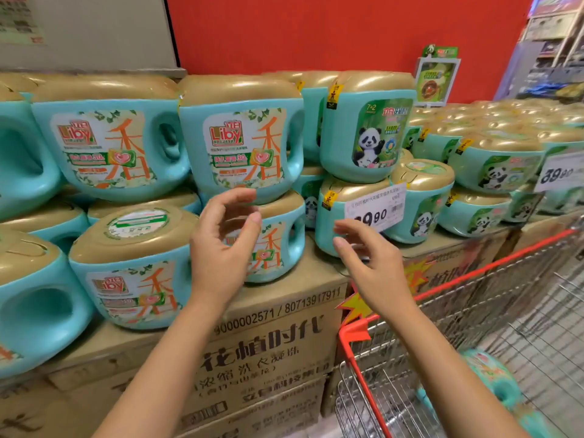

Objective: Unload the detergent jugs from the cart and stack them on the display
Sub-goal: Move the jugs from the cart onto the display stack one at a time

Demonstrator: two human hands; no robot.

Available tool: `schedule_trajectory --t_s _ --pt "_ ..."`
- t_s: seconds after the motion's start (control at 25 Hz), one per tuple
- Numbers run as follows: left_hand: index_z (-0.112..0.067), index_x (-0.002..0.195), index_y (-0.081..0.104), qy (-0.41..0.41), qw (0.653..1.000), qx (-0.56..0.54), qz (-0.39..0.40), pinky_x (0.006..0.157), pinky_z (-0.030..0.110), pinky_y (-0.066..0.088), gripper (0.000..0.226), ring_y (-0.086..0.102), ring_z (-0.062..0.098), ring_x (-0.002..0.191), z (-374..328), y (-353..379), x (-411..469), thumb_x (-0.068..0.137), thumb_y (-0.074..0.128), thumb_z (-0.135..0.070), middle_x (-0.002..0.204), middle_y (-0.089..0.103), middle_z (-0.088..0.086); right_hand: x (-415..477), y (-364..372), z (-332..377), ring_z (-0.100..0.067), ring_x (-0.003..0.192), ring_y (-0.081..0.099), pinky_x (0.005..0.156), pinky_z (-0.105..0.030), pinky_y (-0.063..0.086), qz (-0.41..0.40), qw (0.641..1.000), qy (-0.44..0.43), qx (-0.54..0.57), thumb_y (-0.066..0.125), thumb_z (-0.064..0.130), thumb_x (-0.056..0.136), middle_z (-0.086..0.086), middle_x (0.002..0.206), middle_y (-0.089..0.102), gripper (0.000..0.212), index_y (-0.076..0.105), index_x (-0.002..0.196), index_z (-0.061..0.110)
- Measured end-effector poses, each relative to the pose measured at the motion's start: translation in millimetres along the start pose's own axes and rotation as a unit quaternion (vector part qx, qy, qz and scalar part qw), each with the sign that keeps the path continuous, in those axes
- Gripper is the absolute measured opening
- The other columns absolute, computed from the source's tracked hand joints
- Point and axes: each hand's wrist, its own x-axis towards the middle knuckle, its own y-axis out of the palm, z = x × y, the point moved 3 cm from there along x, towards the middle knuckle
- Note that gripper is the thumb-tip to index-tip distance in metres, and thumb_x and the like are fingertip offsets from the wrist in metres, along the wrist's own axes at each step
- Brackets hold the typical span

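Teal detergent jugs with gold lids stand stacked two high on a display of cardboard boxes [278, 339]. One upper jug [243, 137] sits on a lower jug [281, 241] at the middle. My left hand [221, 248] hovers in front of those two, fingers loosely curled, holding nothing. My right hand [369, 263] is held out beside it with fingers spread, empty, near a panda-label jug [328, 222]. At the lower right a wire cart [474, 311] with a red rim holds at least one teal jug [493, 377].
More panda-label jugs [496, 165] fill the display to the right, with price cards [376, 207] clipped on. A red wall [316, 33] rises behind. The cart stands tight against the box stack on the right.
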Motion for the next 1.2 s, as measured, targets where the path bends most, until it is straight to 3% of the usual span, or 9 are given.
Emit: schedule_trajectory --t_s 0.08,0.24,0.48,0.64,0.84,0.96,1.08,1.2 --pt "-0.020 0.100 0.066 -0.075 0.993 -0.022 0.090 0.084 0.028 0.053 0.019 0.066 0.015 0.090 5 13 -42 0.089 0.065 -0.005 0.095 0.070 0.001 -55 -25 -21 0.001 0.091 0.066 0.080 -0.018 0.051 0.002 0.997 0.069 0.027 0.060 0.030 0.093 0.018 0.095 0.071 0.013 0.069 0.102 0.028" --pt "-0.021 0.091 0.069 -0.194 0.968 -0.050 0.149 0.081 0.023 0.053 0.024 0.067 0.015 0.086 9 43 -131 0.087 0.064 0.002 0.089 0.073 0.002 -157 -88 -61 -0.018 0.078 0.070 0.073 -0.033 0.058 -0.027 0.976 0.209 0.056 0.059 0.033 0.087 0.001 0.084 0.075 0.014 0.072 0.091 0.032" --pt "-0.022 0.093 0.071 -0.308 0.921 -0.054 0.233 0.075 0.019 0.049 0.020 0.062 0.019 0.083 -24 131 -265 0.088 0.065 -0.004 0.095 0.071 0.019 -262 -200 -95 -0.014 0.083 0.069 0.084 -0.037 0.054 0.000 0.956 0.293 0.021 0.062 0.009 0.090 0.007 0.085 0.075 0.025 0.071 0.089 0.032" --pt "-0.016 0.094 0.071 -0.366 0.907 -0.059 0.198 0.077 0.014 0.050 0.017 0.066 0.018 0.089 -57 191 -334 0.087 0.065 -0.002 0.095 0.074 0.012 -302 -295 -109 -0.009 0.072 0.068 0.079 -0.034 0.055 0.020 0.943 0.333 0.014 0.064 0.007 0.089 0.004 0.081 0.074 0.024 0.070 0.087 0.030" --pt "-0.010 0.095 0.070 -0.375 0.904 -0.064 0.198 0.071 0.007 0.048 0.015 0.063 0.005 0.078 -85 265 -357 0.087 0.064 0.002 0.091 0.072 0.009 -307 -381 -134 -0.005 0.065 0.065 0.064 -0.015 0.051 0.003 0.937 0.348 0.010 0.060 0.003 0.092 0.006 0.075 0.071 0.026 0.069 0.087 0.026" --pt "-0.014 0.094 0.069 -0.383 0.896 -0.068 0.214 0.064 0.006 0.047 0.017 0.062 -0.007 0.069 -82 310 -357 0.088 0.064 0.001 0.089 0.071 0.004 -295 -405 -164 -0.008 0.064 0.065 0.065 -0.022 0.053 0.022 0.931 0.363 -0.020 0.059 0.004 0.092 0.005 0.076 0.071 0.025 0.067 0.086 0.028" --pt "-0.019 0.092 0.069 -0.426 0.878 -0.067 0.207 0.057 0.015 0.051 0.018 0.063 -0.001 0.067 -55 359 -352 0.090 0.063 -0.002 0.085 0.071 0.002 -266 -417 -213 0.002 0.058 0.062 0.066 -0.024 0.051 0.047 0.925 0.372 -0.068 0.059 0.007 0.093 0.000 0.078 0.071 0.017 0.067 0.089 0.021" --pt "-0.007 0.098 0.066 -0.478 0.862 -0.067 0.153 0.059 0.019 0.051 0.014 0.061 0.007 0.062 -7 412 -349 0.090 0.059 0.002 0.079 0.067 0.008 -230 -419 -273 0.004 0.054 0.060 0.057 -0.013 0.046 0.090 0.914 0.382 -0.102 0.058 0.009 0.093 -0.002 0.076 0.069 0.012 0.069 0.097 0.013"
